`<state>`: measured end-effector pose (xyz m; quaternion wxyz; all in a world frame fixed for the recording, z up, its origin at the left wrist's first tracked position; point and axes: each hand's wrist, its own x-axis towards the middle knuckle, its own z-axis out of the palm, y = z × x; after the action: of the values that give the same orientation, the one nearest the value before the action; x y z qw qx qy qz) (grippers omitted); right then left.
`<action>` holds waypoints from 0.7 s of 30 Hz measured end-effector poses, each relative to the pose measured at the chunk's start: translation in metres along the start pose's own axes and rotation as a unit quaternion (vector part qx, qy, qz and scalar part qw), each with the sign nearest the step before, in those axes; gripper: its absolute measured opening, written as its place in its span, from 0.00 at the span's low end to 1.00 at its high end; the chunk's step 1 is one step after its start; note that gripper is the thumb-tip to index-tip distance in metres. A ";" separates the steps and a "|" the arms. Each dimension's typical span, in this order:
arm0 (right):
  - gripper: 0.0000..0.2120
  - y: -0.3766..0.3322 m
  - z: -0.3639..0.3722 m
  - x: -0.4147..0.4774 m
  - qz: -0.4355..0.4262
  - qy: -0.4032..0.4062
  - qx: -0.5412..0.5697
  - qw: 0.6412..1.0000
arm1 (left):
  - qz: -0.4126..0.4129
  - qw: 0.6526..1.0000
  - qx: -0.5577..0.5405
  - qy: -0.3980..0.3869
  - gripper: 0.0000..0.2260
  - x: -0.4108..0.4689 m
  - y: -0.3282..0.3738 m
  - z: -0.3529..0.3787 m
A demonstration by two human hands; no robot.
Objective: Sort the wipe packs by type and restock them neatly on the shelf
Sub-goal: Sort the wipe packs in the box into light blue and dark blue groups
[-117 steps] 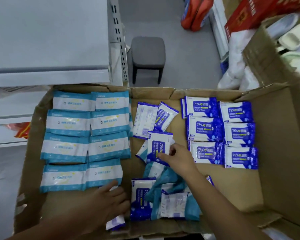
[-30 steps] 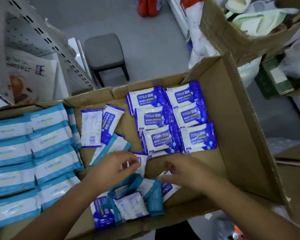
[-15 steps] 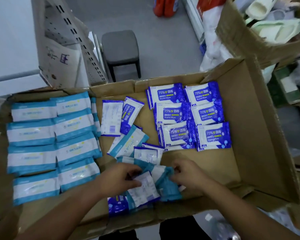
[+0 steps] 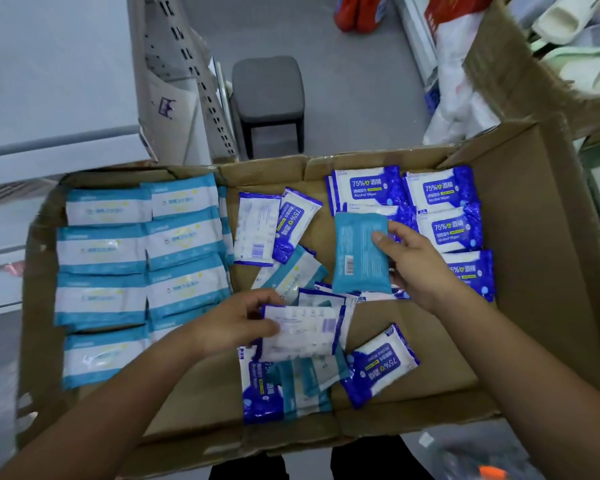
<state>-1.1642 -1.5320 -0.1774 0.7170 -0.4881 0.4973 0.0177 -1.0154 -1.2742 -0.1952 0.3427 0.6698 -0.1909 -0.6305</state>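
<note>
The right hand (image 4: pixel 421 271) holds a teal pack (image 4: pixel 359 251) upright by its right edge. The thumb lies across the face, and the other fingers are behind the pack, out of sight. The side facing the camera is the back, with fine print too small to read and a barcode near the lower left corner. The forearm enters from the lower right and is cut off by the frame.

Down and to the left of it, the left hand (image 4: pixel 232 323) pinches a white pack (image 4: pixel 302 334) by its left end, thumb on top and fingers curled over the far edge. This pack is also back-up, with blurred pale print, a barcode toward its right end and dark blue seams.

Under the white pack lies a loose heap (image 4: pixel 302 379) of teal and dark blue packs that overlap, so their number cannot be told. Just right of the heap, one loose pack (image 4: pixel 378 367) reads "75%" and "Alcohol Wipes", turned sideways.

Beyond and right of the right hand, the dark blue stacks (image 4: pixel 440 192) lie in two columns, printed "75% 酒精" and "Alcohol Wipes". The hand and the teal pack cover parts of the middle and near ones.

Left of the left hand lie the light blue rows (image 4: pixel 136 251), white packs with teal bands whose writing is washed out by glare. The left forearm hides the nearest corner.

All of these lie in an open cardboard box (image 4: pixel 534 271). A grey stool (image 4: pixel 267 88) stands on the floor beyond its far wall.
</note>
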 end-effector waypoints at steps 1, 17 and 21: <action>0.12 0.000 0.001 0.002 0.005 -0.023 0.029 0.999 | 0.006 0.999 0.024 -0.024 0.11 0.000 -0.001 0.002; 0.21 -0.004 -0.022 -0.009 -0.241 0.043 -0.290 0.925 | -0.009 0.948 0.317 0.032 0.15 0.007 -0.001 0.074; 0.16 -0.008 -0.024 -0.016 -0.200 0.011 -0.233 0.952 | 0.022 0.910 0.413 -0.003 0.12 0.021 0.006 0.082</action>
<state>-1.1846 -1.5459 -0.1615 0.5668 -0.7311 0.3793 -0.0162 -1.0918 -1.3110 -0.2032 0.0484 0.7453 -0.4496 -0.4899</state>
